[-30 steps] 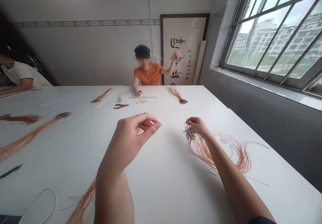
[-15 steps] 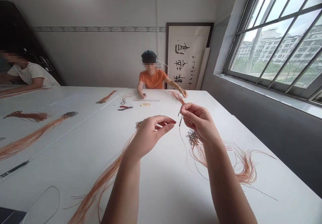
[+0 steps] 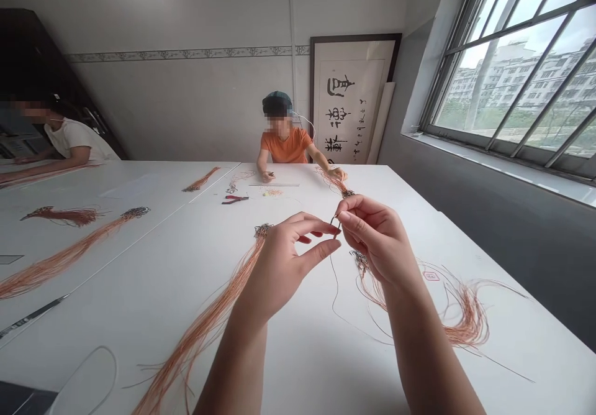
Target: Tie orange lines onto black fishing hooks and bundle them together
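Observation:
My right hand (image 3: 378,235) pinches a small dark fish hook (image 3: 339,222) between thumb and forefinger, above the table. My left hand (image 3: 284,266) has its thumb and fingertips closed in around the lower end of that hook. A thin line (image 3: 336,291) hangs from the hook and curves right across the tabletop. Beneath and beside my right forearm lies a bundle of hooks with orange lines (image 3: 470,315), partly hidden. Another such bundle (image 3: 218,297) stretches along my left forearm, its dark hooks (image 3: 263,230) just beyond my left hand.
The white table (image 3: 153,315) holds more orange line bundles (image 3: 69,253) on the left, plus red-handled pliers (image 3: 235,199) and a ruler (image 3: 274,185) farther off. Across sits a person in an orange shirt (image 3: 285,146); another person in white (image 3: 86,138) sits far left.
My left hand has moved right, and its fingertips have come together at the hook. The hook has turned in my right fingers, and its line trails to the right.

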A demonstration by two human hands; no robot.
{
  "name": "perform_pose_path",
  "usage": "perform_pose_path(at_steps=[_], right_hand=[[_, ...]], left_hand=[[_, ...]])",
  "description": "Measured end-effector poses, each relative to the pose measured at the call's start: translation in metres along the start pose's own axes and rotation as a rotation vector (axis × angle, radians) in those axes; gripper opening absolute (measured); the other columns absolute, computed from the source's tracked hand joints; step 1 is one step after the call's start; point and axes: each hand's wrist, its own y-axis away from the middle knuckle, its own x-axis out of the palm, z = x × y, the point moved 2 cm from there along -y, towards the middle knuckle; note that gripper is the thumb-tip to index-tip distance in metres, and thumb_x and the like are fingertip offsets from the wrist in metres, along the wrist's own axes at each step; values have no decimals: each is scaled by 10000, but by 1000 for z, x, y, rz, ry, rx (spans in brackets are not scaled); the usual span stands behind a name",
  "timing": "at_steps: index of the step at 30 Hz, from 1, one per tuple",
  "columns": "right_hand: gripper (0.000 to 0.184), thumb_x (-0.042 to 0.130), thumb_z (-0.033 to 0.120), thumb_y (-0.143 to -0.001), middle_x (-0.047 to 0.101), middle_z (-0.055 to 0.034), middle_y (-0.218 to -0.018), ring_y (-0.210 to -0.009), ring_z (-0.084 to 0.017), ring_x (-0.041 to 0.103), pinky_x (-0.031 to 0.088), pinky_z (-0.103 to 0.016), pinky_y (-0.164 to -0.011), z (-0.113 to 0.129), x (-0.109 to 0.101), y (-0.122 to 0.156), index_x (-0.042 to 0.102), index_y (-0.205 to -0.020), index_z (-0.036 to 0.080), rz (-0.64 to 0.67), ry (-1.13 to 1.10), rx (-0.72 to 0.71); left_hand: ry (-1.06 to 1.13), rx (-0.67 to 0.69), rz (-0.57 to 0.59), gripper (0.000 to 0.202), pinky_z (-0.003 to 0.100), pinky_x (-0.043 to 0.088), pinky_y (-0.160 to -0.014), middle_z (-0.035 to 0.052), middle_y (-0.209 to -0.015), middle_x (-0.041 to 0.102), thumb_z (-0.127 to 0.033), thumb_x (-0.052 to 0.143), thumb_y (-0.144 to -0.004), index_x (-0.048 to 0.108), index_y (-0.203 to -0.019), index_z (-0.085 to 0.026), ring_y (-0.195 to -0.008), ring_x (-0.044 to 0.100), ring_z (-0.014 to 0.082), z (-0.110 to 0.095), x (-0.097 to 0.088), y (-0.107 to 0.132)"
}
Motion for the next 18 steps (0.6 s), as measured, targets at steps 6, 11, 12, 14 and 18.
perform_pose_path(at_steps=[6,11,12,14,18], right_hand=[[197,784,362,-957,458,62,-619,-489,-52,258,189,-222,-435,-3,1,0,700,-884,200,-23,-14,7],[192,785,354,-953,463,59,-635,-483,-49,276,192,-221,-431,-4,2,-1,696,-882,199,-79,-13,-7],[190,784,350,-953,465,59,-637,-482,-48,285,195,-220,-433,-4,3,-1,696,-881,198,-84,-18,-8],[189,788,349,-947,449,63,-624,-480,-50,294,196,-218,-436,-4,3,-2,696,-881,198,-83,-36,3],[194,792,345,-940,406,78,-603,-474,-48,270,207,-214,-447,-3,3,-1,688,-869,197,-41,-108,46]], left_hand=[[4,71,-48,139,336,534,-960,16,-1113,770,-363,783,-920,835,-1025,-288,-1065,709,199,-2,4,-1],[-85,123,-164,113,321,534,-906,12,-1072,762,-338,819,-889,843,-987,-286,-1003,712,188,-6,4,2],[-72,125,-161,120,317,533,-907,12,-1072,762,-344,829,-880,843,-983,-284,-1005,711,188,-7,4,3],[2,120,-110,141,317,527,-916,18,-1078,765,-384,805,-905,842,-987,-275,-1021,708,192,-7,4,2],[229,76,68,237,327,503,-909,56,-1037,791,-417,705,-985,831,-970,-216,-1004,692,204,-2,4,-7]])
